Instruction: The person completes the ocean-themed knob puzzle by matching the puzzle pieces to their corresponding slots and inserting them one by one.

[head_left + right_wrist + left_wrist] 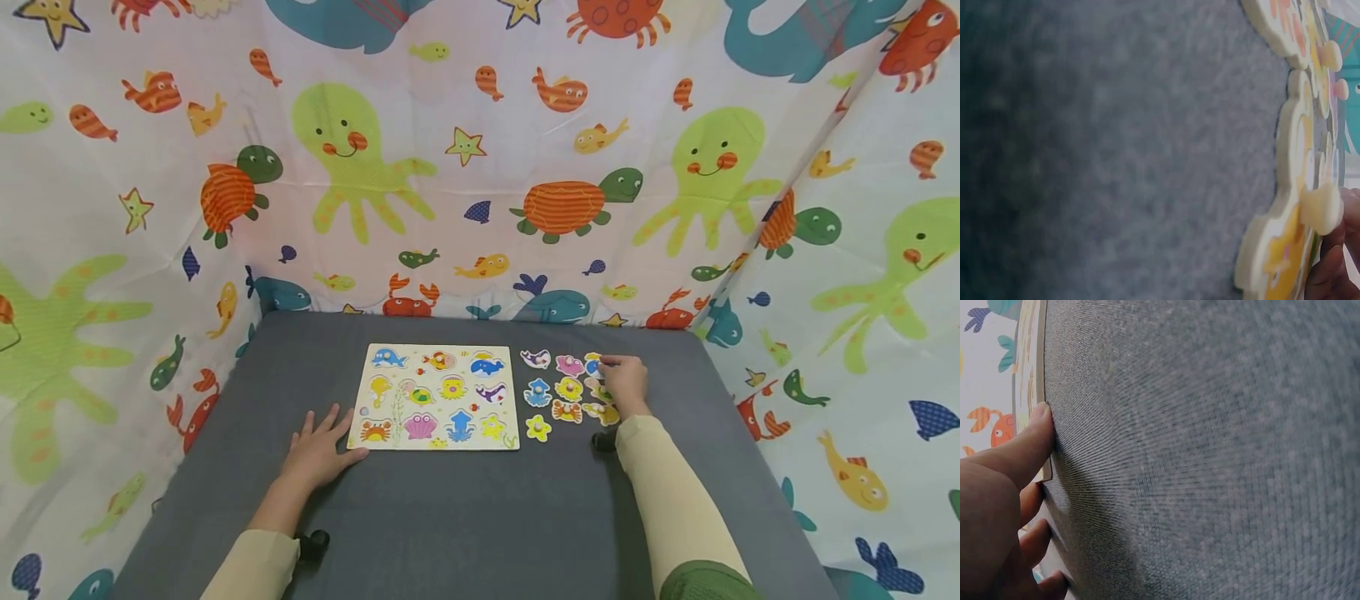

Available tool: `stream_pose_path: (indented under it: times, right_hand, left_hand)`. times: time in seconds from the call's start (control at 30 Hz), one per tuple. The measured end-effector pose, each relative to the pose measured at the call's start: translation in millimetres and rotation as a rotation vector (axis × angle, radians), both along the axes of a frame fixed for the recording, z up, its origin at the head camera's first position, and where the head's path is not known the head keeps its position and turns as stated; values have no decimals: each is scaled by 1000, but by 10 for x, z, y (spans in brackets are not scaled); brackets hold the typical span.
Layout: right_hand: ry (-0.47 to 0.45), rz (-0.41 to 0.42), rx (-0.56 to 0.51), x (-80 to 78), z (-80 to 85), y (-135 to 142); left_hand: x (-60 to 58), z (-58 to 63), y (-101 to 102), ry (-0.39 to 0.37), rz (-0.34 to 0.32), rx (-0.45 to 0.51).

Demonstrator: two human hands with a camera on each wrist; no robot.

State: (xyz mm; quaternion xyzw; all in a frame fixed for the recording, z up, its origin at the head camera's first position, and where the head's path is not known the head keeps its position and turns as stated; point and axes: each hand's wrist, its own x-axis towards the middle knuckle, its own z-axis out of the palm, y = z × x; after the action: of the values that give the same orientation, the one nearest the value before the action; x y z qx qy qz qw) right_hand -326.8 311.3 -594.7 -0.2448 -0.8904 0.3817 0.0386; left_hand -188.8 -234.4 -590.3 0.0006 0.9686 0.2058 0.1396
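Observation:
A wooden sea-animal puzzle board [443, 454] lies flat on the grey table. My left hand [318, 452] rests at its lower left corner with fingers spread; in the left wrist view the thumb [1035, 434] touches the board's edge. Right of the board lie several loose knobbed pieces, among them a crab piece [567, 411], a yellow star piece [537, 428] and a purple whale piece [536, 359]. At the far end of this group my right hand [628, 385] pinches a blue piece [592, 366], partly covered by the fingertips. A yellow knobbed piece [1288, 250] stands near that hand in the right wrist view.
The grey cloth-covered table [465, 525] stretches in front of the board. A curtain [480, 242] printed with sea animals stands behind and on both sides. Dark wrist-camera mounts stick out at both wrists. Loose pieces lie close together beside the right hand.

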Motion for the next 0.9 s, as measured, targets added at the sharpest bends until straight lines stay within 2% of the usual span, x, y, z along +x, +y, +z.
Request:
stream_pose_path:
  times: [0.4,0.57,0.9]
  right_hand:
    - [36,20,61,-10,20,24]
    - [79,26,111,-18,92,16]
    - [86,55,164,32,208,-57]
  left_hand:
    - [-7,9,11,-17,11,-10]
    - [-9,19,6,-14,12,-7]
    - [-11,11,1,-9,4,-6]
